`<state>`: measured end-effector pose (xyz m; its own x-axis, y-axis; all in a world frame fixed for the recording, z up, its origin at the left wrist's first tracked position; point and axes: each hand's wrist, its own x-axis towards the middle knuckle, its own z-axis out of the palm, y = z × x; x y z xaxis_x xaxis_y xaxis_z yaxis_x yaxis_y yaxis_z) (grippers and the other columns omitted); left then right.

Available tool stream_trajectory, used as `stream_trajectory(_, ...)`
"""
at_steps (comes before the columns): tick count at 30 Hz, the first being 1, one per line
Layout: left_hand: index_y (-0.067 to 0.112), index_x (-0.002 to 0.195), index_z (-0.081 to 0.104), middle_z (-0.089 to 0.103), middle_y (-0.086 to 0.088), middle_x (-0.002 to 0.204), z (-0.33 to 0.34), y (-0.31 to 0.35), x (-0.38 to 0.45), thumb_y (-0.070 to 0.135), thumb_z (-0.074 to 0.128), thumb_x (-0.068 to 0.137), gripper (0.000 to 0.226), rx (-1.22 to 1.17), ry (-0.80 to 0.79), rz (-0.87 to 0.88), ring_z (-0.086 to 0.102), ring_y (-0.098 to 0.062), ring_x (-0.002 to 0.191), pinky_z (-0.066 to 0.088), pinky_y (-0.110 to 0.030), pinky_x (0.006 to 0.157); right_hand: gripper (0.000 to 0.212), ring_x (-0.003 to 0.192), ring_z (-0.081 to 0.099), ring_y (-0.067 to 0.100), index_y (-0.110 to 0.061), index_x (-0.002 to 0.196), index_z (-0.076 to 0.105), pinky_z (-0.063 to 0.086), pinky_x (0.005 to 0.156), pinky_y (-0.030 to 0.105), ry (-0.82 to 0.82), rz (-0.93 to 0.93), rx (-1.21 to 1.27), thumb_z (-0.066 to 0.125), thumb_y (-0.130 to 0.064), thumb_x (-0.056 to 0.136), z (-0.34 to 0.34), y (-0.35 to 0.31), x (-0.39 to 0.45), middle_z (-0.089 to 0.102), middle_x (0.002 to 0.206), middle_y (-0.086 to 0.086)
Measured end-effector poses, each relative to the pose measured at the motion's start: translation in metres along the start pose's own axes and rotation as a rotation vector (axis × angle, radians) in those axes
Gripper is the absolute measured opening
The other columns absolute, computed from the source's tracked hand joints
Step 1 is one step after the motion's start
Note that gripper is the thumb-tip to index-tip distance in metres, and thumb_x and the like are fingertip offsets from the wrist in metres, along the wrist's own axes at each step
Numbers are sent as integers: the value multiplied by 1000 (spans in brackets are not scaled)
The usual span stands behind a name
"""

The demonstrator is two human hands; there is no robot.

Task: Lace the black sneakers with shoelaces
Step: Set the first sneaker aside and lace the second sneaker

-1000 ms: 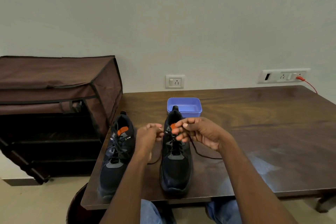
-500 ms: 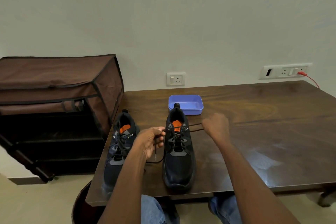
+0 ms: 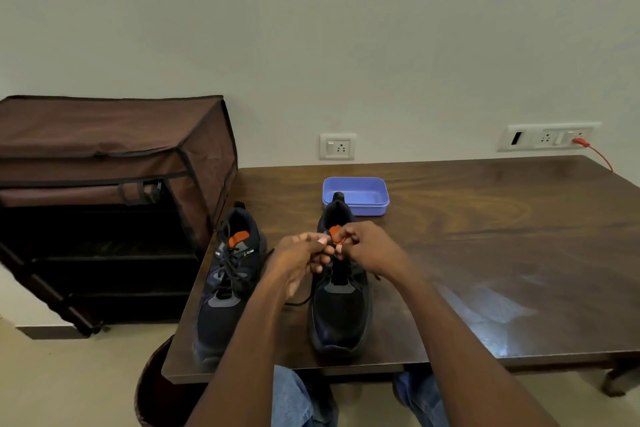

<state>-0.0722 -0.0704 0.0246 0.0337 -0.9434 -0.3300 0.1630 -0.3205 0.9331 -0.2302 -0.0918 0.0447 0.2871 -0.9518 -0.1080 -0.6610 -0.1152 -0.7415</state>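
The black mesh sneaker on the left (image 3: 227,284), near the edge of the dark wooden table (image 3: 485,253), looks fully laced. Over the tongue of the right black sneaker (image 3: 341,308), beside it, the left hand (image 3: 298,262) and right hand (image 3: 372,248) each pinch an end of the thin black shoelace (image 3: 299,302). Its lower eyelets seem threaded, so I'd say only the top and the tying remain.
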Motion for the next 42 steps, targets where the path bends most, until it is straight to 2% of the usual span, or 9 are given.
stream_trajectory(4, 5, 88, 65, 69, -5, 64, -4, -3, 2, 7, 69, 91, 6, 19, 69, -10, 57, -8, 48, 43, -17, 42, 19, 86, 64, 21, -13, 84, 70, 54, 79, 39, 92, 48, -77, 55, -4, 90, 0, 2, 1, 69, 88, 4)
stream_trajectory(9, -1, 97, 64, 70, -8, 70, 0, -1, 4, 0, 56, 97, 8, -11, 20, 29, 62, -10, 54, 48, -18, 47, 16, 90, 65, 15, -23, 97, 70, 54, 82, 34, 60, -2, -15, 62, -11, 90, 1, 6, 4, 70, 94, -1)
stream_trajectory(14, 2, 87, 63, 70, -7, 67, -3, -6, 7, 11, 71, 90, 12, 42, 77, 58, 60, -9, 50, 45, -20, 46, 19, 69, 61, 8, -19, 83, 73, 51, 67, 27, 51, 12, 88, 62, -7, 91, 2, 4, 7, 70, 75, -3)
stream_trajectory(21, 1, 94, 61, 70, -11, 72, 3, -6, 11, 8, 62, 97, 7, 48, 46, 117, 63, -12, 55, 49, -21, 48, 8, 57, 52, 1, -22, 84, 73, 44, 63, 25, 51, 1, 108, 70, -17, 89, 7, 5, 13, 59, 59, -14)
stream_trajectory(25, 6, 88, 61, 70, -9, 74, 1, -10, 14, 13, 69, 93, 11, 92, 159, 148, 61, -12, 58, 47, -22, 51, 15, 76, 62, 8, -21, 82, 75, 49, 68, 26, 153, 76, 94, 65, -16, 92, 9, 7, 17, 69, 79, -6)
stream_trajectory(30, 16, 74, 66, 69, -2, 71, -9, -12, 15, 23, 67, 94, 21, 306, 423, 279, 59, -8, 62, 43, -20, 58, 25, 92, 66, 15, -19, 104, 78, 56, 84, 33, 281, 131, 27, 57, -10, 95, 10, 16, 26, 73, 101, 0)
stream_trajectory(35, 25, 74, 70, 69, 12, 76, -1, -10, 14, 15, 66, 93, 22, 389, 312, 264, 62, 2, 72, 42, -5, 56, 16, 84, 64, 17, -16, 89, 77, 46, 69, 27, 254, 109, -16, 62, -12, 93, 22, 19, 33, 70, 90, 3)
stream_trajectory(39, 25, 84, 75, 70, 15, 78, 2, -12, 16, 15, 65, 94, 17, 398, 281, 246, 64, 5, 74, 43, -5, 56, 21, 78, 58, 17, -15, 85, 75, 36, 58, 22, 265, 72, -22, 58, -5, 91, 30, 19, 35, 63, 84, 3)
stream_trajectory(42, 27, 91, 78, 72, 18, 78, 3, -15, 17, 14, 66, 93, 18, 378, 248, 262, 67, 5, 79, 46, -8, 65, 24, 74, 58, 15, -13, 82, 76, 40, 59, 23, 265, 58, -5, 56, -3, 90, 31, 14, 35, 61, 75, -2)
